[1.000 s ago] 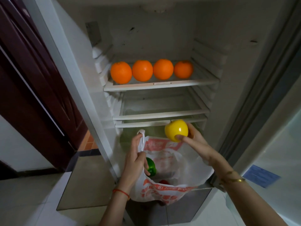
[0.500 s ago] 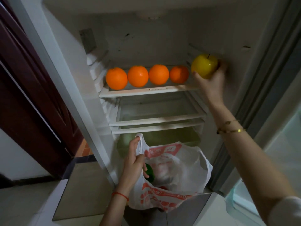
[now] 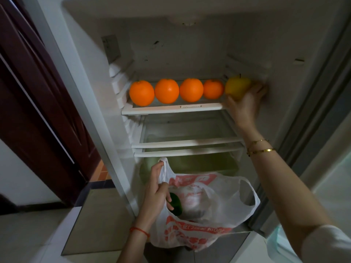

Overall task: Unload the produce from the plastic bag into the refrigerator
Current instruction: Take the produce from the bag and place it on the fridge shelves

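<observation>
- The right hand (image 3: 245, 103) held the round yellow apple (image 3: 237, 87), its grip closed around the fruit from below.
- The apple sat at the 3 o'clock end of the white refrigerator shelf (image 3: 171, 109), just beside the row of four oranges (image 3: 167, 91), stem upward.
- The left hand (image 3: 155, 190), at 6 o'clock, gripped the thin white plastic bag (image 3: 205, 211) by its handle; a green vegetable (image 3: 175, 204) lay inside.

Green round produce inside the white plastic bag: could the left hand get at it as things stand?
Probably not without letting go: the left hand is shut on the white plastic bag handle. The green round produce lies right beside its fingers, uncovered, under the open mouth.
</observation>
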Motion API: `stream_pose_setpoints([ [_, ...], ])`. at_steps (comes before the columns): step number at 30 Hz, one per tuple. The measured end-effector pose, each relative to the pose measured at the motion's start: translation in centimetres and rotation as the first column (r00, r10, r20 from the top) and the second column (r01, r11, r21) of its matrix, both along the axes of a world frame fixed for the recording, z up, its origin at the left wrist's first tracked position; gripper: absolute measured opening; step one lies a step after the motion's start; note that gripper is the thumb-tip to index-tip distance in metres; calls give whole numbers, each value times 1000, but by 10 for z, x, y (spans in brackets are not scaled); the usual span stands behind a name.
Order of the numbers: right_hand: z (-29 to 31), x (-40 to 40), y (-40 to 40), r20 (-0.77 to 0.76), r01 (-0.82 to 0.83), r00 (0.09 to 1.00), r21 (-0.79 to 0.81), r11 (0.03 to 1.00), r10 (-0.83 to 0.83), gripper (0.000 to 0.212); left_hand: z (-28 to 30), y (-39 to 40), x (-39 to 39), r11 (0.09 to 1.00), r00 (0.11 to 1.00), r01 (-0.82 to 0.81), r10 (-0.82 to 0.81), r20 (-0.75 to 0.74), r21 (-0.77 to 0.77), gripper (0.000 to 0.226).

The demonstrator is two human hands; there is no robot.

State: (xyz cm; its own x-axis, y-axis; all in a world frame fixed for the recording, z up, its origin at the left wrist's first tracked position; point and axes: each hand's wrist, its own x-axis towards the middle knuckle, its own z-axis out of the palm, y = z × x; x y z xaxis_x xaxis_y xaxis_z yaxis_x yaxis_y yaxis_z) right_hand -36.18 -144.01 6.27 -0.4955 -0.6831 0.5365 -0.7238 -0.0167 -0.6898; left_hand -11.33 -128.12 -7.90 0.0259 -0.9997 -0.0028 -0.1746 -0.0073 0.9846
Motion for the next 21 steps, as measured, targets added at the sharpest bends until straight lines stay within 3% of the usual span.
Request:
stream_pose_setpoints([
  [4, -1, -3, 5, 31, -16, 999, -32, 999, 17, 102, -1, 4, 1, 1000, 999, 0, 0, -32, 9, 66],
  [7, -9, 5, 27, 74, -37, 996, -155, 987, 49, 90, 0, 7, 1, 1000, 999, 1, -2, -51, -8, 67],
  [9, -24, 15, 49, 38, -126, 989, -278, 952, 142, 63, 0, 9, 2, 1000, 999, 0, -1, -54, -16, 67],
  [11, -48, 24, 72, -130, -345, 939, -323, 881, 320, 23, -2, 11, 3, 1000, 998, -8, 7, -62, -24, 67],
  [14, -105, 39, 97, -292, -654, 714, 46, 755, 636, 18, -3, 15, 6, 1000, 998, -23, 22, -56, -18, 67],
  [17, -165, 53, 111, -181, -704, 537, 443, 555, 824, 12, -5, 20, 9, 999, 999, -28, 27, -39, -22, 64],
  [19, -197, 60, 112, -80, -639, 528, 619, 457, 845, 18, -7, 24, 10, 999, 999, -25, 24, -31, -30, 63],
  [21, -219, 69, 111, -40, -508, 575, 766, 395, 817, 42, -9, 27, 13, 999, 999, -23, 22, -29, -30, 63],
])
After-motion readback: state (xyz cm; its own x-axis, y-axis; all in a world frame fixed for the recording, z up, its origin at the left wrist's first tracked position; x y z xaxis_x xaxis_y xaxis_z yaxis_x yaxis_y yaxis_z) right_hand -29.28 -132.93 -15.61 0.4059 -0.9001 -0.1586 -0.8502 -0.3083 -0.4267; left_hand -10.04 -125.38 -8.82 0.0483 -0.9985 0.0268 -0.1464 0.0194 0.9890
